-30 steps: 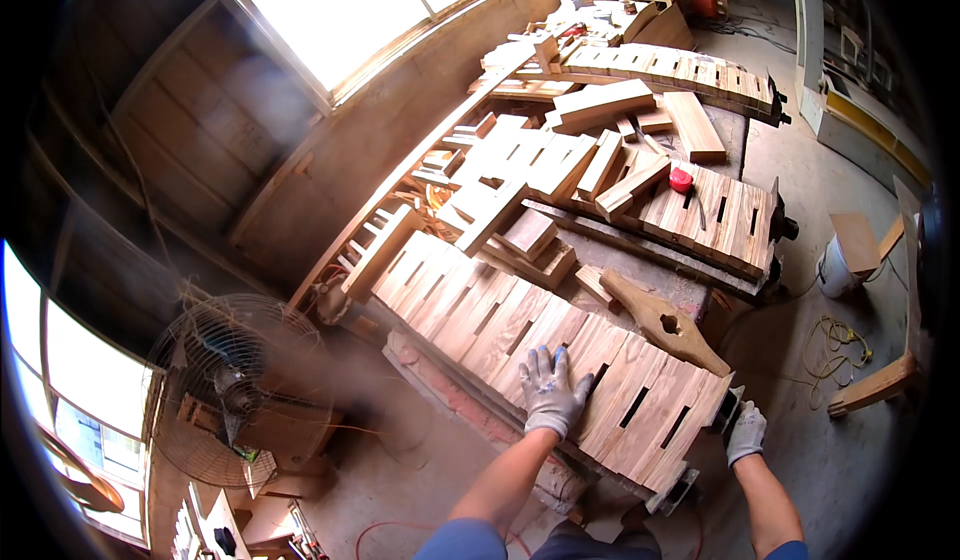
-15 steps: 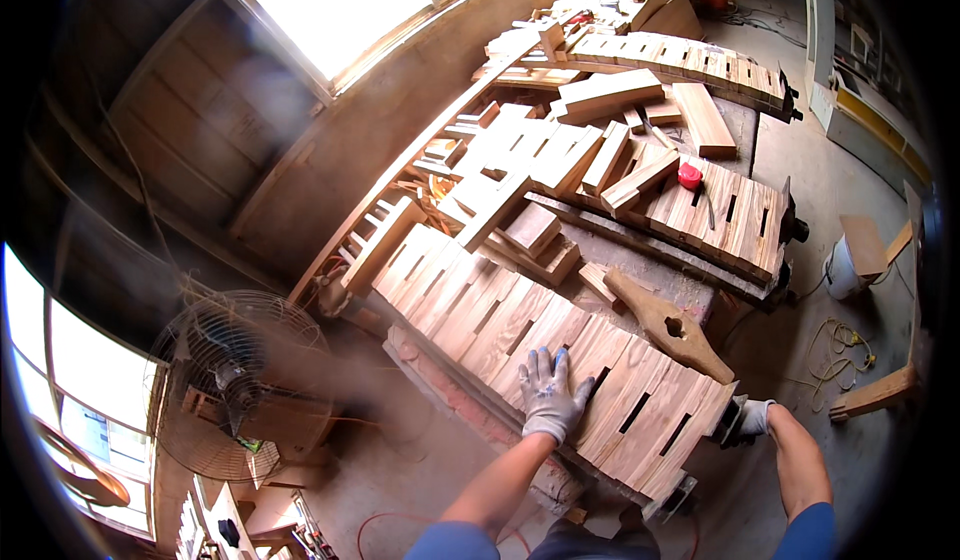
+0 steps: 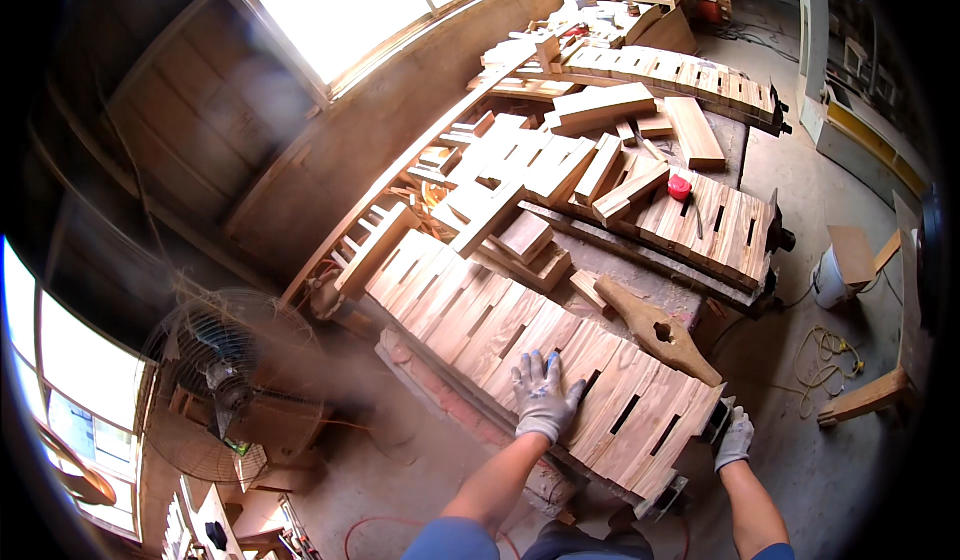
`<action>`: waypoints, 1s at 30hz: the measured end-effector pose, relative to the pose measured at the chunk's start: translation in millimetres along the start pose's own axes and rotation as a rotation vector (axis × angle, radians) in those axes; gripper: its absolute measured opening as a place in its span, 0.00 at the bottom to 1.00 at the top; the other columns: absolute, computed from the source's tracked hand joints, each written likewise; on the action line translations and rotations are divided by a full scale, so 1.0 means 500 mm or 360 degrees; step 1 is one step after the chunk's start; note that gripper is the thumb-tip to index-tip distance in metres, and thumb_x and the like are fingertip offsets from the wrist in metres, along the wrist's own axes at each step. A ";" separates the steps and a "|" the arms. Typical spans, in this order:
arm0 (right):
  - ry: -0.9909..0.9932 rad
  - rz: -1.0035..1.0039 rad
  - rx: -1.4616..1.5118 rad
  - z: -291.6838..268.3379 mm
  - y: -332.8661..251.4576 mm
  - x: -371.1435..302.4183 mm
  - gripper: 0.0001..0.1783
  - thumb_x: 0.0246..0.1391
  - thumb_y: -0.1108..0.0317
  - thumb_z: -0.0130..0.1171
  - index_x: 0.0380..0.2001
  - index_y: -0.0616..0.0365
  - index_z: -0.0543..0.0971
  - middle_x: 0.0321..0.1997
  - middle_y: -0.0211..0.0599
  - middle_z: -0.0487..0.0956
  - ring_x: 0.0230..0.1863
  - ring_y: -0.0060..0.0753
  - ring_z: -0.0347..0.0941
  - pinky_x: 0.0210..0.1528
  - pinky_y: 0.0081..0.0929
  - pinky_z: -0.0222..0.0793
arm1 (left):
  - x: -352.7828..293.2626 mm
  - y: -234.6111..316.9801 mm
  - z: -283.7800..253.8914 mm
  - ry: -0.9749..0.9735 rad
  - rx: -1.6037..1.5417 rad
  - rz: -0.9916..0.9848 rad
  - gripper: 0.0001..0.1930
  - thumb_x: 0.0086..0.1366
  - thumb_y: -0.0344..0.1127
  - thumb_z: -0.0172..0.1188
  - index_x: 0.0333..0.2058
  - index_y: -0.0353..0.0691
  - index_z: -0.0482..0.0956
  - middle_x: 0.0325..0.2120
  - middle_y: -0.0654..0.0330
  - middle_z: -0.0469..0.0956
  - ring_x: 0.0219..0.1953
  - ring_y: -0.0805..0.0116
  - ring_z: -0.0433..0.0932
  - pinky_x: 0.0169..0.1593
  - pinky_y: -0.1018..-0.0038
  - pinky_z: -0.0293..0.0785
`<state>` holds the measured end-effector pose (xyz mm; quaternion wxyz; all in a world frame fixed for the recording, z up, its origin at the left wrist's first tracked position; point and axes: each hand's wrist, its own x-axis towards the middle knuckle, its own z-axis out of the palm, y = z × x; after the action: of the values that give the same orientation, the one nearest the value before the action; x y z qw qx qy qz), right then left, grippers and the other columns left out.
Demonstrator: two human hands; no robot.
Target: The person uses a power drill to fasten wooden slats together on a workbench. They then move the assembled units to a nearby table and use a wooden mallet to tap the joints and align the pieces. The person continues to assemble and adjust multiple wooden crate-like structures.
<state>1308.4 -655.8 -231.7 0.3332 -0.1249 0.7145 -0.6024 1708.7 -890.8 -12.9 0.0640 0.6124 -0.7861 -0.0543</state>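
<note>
My left hand (image 3: 542,395), in a pale work glove with blue marks, lies flat with spread fingers on a long row of light wooden blocks (image 3: 520,332). Dark narrow slots run between several of the blocks. At the row's right end, my gloved right hand (image 3: 735,437) is closed around the dark metal end of a bar clamp (image 3: 716,420); part of its grip is hidden. A second dark clamp end (image 3: 664,498) sticks out at the near corner. Beside the row's far edge rests a shaped wooden piece (image 3: 655,330) with a hole in it.
Another clamped row of blocks (image 3: 735,225) lies beyond, carrying loose wood pieces and a red tape measure (image 3: 679,188). A wire-caged fan (image 3: 225,385) stands at left. On the right floor are a white bucket (image 3: 829,278) and a coiled yellow cord (image 3: 828,355).
My right hand has moved left and slightly down, from behind the clamp end to its near right side. My left hand stays on the same blocks. The whole view has shifted slightly.
</note>
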 end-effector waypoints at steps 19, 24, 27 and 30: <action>-0.1995 0.0166 -0.1854 0.087 -0.393 -0.006 0.25 0.45 0.62 0.76 0.49 0.46 0.83 0.39 0.32 0.87 0.36 0.39 0.83 0.38 0.39 0.82 | -0.017 -0.012 -0.014 -0.0099 0.0087 -0.0061 0.45 0.71 0.68 0.52 0.75 0.41 0.62 0.77 0.41 0.54 0.81 0.41 0.43 0.79 0.43 0.31; -0.1978 -0.0420 -0.2040 -0.061 -0.117 0.125 0.23 0.52 0.55 0.71 0.52 0.44 0.84 0.46 0.33 0.88 0.48 0.45 0.84 0.53 0.48 0.81 | 0.029 0.036 0.008 -0.0072 -0.0010 0.0075 0.44 0.71 0.68 0.52 0.75 0.41 0.62 0.77 0.41 0.54 0.81 0.41 0.43 0.79 0.44 0.32; -0.1262 0.0729 -0.0014 0.034 -0.137 0.024 0.21 0.60 0.51 0.59 0.52 0.46 0.84 0.50 0.35 0.87 0.55 0.46 0.82 0.61 0.47 0.77 | -0.016 -0.011 -0.009 -0.0054 0.0046 -0.0060 0.44 0.72 0.68 0.51 0.75 0.41 0.62 0.77 0.41 0.54 0.80 0.42 0.44 0.80 0.44 0.32; -0.0922 0.0233 -0.0475 0.003 -0.073 0.016 0.23 0.69 0.53 0.43 0.53 0.48 0.83 0.55 0.41 0.86 0.58 0.48 0.81 0.64 0.49 0.75 | -0.015 -0.016 -0.002 -0.0025 0.0028 -0.0047 0.45 0.72 0.68 0.51 0.75 0.41 0.62 0.77 0.41 0.54 0.80 0.42 0.44 0.79 0.44 0.32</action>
<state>1295.2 -670.5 -199.9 0.5429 -0.2867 0.6775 -0.4051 1718.4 -885.6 -13.6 0.0518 0.6239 -0.7779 -0.0532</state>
